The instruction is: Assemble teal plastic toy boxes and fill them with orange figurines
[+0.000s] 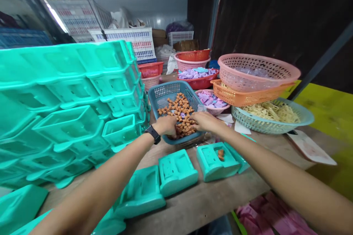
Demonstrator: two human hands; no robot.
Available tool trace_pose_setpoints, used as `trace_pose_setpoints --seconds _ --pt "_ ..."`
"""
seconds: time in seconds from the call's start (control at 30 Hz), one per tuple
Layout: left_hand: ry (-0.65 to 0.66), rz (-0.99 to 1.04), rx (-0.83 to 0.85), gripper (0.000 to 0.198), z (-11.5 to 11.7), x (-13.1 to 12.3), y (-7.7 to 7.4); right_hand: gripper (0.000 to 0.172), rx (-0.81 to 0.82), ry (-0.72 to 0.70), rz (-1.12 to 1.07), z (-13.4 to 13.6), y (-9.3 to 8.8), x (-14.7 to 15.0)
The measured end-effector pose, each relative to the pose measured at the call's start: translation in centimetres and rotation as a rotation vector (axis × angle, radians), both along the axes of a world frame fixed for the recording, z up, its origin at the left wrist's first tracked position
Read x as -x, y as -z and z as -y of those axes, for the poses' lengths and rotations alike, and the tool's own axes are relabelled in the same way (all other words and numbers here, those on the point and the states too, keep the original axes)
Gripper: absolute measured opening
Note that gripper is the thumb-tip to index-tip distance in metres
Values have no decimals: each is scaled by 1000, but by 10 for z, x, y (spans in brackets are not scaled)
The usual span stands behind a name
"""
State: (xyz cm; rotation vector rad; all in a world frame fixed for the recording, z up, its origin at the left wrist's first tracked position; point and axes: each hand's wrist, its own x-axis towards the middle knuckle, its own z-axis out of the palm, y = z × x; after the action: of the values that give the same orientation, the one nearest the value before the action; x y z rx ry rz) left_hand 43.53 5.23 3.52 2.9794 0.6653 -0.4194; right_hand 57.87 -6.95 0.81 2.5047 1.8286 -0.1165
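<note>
Both hands reach into a blue plastic basket (162, 93) that holds a heap of small brown knobbly figures (180, 104). My left hand (167, 125), with a black watch on its wrist, is at the near left of the heap; its fingers curl down and their tips are hidden. Across from it, my right hand (202, 120) comes over the basket's right rim, fingers bent together against the figures. What either hand grips is hidden. In front of the basket stand turquoise moulded boxes (178, 172); one box (208, 158) has a brown figure (221, 155) in its recess.
Stacked turquoise boxes (68, 62) rise high on the left. At the right are a pink basket (259, 58), an orange basket (234, 97) and a pale-blue basket (306, 117) of yellowish strips. Baskets of purple pieces (195, 73) stand behind. A white board (310, 147) lies on the wooden table (204, 200).
</note>
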Motion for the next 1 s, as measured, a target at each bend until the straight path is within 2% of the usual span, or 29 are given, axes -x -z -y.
trace_pose_setpoints --seconds 0.1,0.2,0.3,0.43,0.57,0.63,0.7,0.77,0.87,1.0 --pt "18 -36 -6 31 -5 -3 12 30 71 4 10 -23 8 3" --pt "35 -4 -3 35 -5 -8 19 28 84 -5 -4 -30 9 2" --pt "82 34 34 36 -5 -11 21 26 60 -11 -32 -28 10 0" --pt "165 55 116 29 -4 -11 25 23 6 26 -84 -25 8 -2" --pt "161 116 147 25 -2 -11 26 15 -95 86 -161 -12 -5 -1" --pt "149 189 143 23 0 -6 22 19 -165 112 -196 2 -14 6" --pt "132 263 139 15 2 7 14 28 -231 133 -224 21 -21 21" --pt "104 319 134 8 6 31 4 39 -288 139 -274 41 -23 43" --pt "39 355 113 22 13 78 -8 50 -336 130 -377 63 -15 82" --pt "-16 331 79 31 19 127 -19 44 -212 179 -323 68 0 120"
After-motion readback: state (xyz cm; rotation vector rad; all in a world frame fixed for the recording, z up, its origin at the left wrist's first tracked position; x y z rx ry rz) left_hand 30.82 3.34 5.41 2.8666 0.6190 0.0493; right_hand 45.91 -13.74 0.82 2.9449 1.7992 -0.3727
